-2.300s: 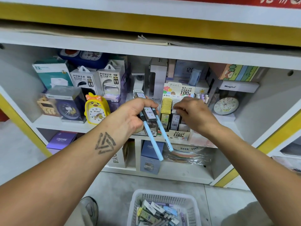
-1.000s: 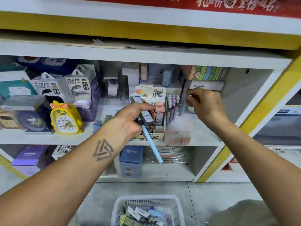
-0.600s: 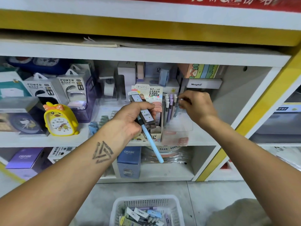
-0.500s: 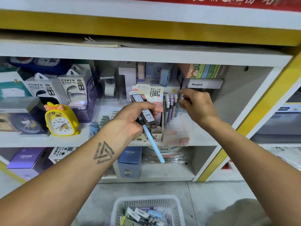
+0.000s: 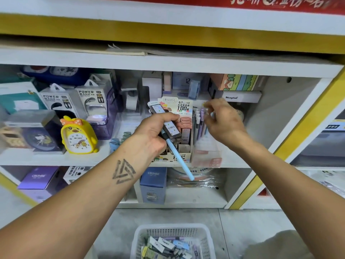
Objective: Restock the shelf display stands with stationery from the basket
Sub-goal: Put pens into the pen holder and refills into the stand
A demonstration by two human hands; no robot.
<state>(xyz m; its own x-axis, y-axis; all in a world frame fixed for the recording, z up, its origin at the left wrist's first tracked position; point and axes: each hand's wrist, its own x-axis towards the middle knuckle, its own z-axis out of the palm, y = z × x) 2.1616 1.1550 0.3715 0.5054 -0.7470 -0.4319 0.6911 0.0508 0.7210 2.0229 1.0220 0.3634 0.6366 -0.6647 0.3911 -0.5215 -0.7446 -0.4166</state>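
Head view: left hand (image 5: 151, 135) is gripping lead cases (image 5: 169, 126) and a blue pen (image 5: 178, 157) while right hand (image 5: 222, 122), fingers loosely apart, is leaving the pen stand (image 5: 200, 126); next, judging, seating the blue pen there; basket (image 5: 173, 240) is waiting on the floor below.

We see a white plastic basket (image 5: 173, 233) w/ perforated mesh walls. Pen (image 5: 177, 156) in the left hand (image 5: 152, 134): smooth pale-blue plastic. Lead cases (image 5: 166, 120): glossy clear plastic. Display box (image 5: 182, 109): printed cardboard. Pen holder (image 5: 206, 157): clear acrylic. Clock (image 5: 78, 136): shiny yellow plastic. Shelf (image 5: 56, 157): matt white board. Floor (image 5: 242, 221): rough grey concrete.
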